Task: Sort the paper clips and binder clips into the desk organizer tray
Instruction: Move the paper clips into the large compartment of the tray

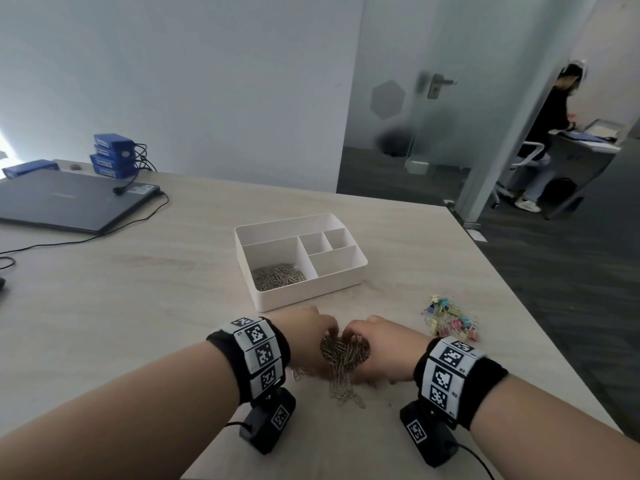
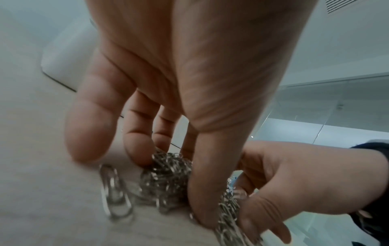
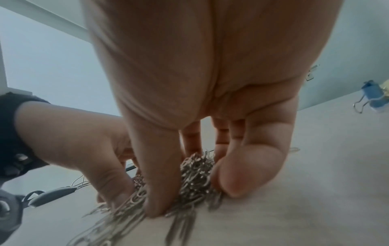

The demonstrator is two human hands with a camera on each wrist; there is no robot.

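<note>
A heap of silver paper clips lies on the table near its front edge. My left hand and right hand cup it from both sides, fingers curled into the pile. A few clips trail loose toward me. The white organizer tray stands just beyond my hands, with silver paper clips in its large front-left compartment; its other compartments look bare. Pastel binder clips lie in a loose pile to the right of my right hand.
A shut dark laptop with cables and several blue boxes sit at the far left of the table. The table's right edge runs close past the binder clips. A person sits at another desk beyond a glass door.
</note>
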